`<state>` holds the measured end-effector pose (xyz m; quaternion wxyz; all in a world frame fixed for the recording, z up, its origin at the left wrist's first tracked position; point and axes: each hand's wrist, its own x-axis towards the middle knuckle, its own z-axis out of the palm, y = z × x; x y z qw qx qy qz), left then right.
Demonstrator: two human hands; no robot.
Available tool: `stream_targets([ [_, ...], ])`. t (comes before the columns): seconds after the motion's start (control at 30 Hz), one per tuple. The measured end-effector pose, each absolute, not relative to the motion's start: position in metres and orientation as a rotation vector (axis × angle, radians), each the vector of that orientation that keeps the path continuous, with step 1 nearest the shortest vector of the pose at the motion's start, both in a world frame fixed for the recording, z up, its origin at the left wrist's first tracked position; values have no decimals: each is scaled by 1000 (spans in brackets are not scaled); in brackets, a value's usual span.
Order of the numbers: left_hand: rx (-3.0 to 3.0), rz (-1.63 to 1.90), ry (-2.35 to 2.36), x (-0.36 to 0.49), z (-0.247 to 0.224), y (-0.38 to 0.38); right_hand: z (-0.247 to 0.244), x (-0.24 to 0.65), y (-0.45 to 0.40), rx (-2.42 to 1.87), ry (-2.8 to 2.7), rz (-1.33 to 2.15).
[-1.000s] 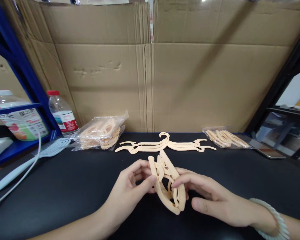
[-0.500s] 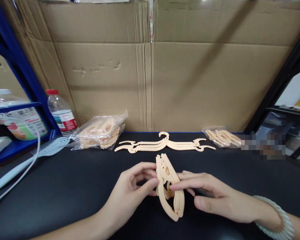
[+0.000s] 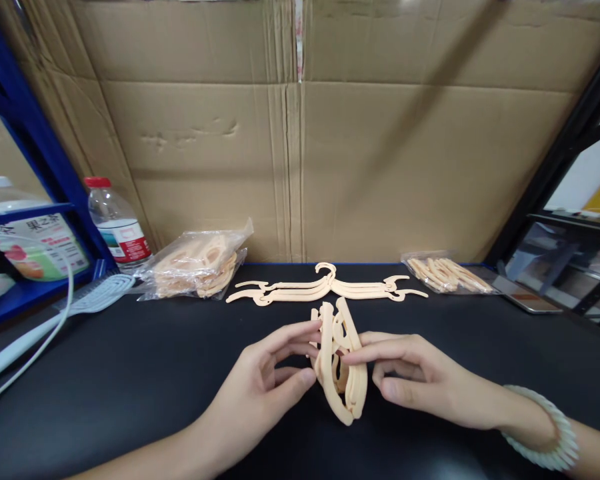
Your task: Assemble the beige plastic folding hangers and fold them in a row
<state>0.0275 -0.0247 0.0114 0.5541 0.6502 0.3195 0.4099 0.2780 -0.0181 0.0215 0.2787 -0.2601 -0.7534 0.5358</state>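
Observation:
A beige plastic folding hanger (image 3: pixel 359 383), partly folded, stands between my hands above the black table. Its arms part at the top and meet in a curve at the bottom. My left hand (image 3: pixel 263 380) is closed on its left side, with the fingertips behind the left arm and the thumb close to the edge. On the other side, my right hand (image 3: pixel 425 373) has its index finger across the right arm into the gap and other fingers behind that arm. Beyond them lie unfolded beige hangers (image 3: pixel 300 293), laid close together with hooks at the middle.
At the back left are bagged beige hangers (image 3: pixel 195 263), a red-capped bottle (image 3: pixel 120 227) and a pale blue hairbrush (image 3: pixel 95 297) beside a white cable (image 3: pixel 63 320). Another bag of hangers (image 3: pixel 443 272) and a phone (image 3: pixel 527 297) lie back right. A cardboard wall (image 3: pixel 380 167) closes the rear.
The held hanger's arms have spread further apart at the top, and it has turned a little. Both hands stay on it; my right fingers have curled slightly more. The view has shifted slightly.

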Motion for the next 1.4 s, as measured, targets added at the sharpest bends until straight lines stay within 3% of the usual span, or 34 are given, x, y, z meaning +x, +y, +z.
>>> stream_targets([
  [0.3, 2013, 878, 876, 20, 0, -32, 22, 279, -17, -690, -1991, 1463],
  [0.57, 2489, 493, 915, 20, 13, -39, 11, 287, 4, -1155, -1901, 1100],
  [0.87, 2520, 357, 951, 20, 20, -44, 8, 284, -9, -1181, -2426, 404],
  [1.4, 2468, 304, 948, 15, 16, -40, -2, 282, -9, -1176, -2518, 142],
])
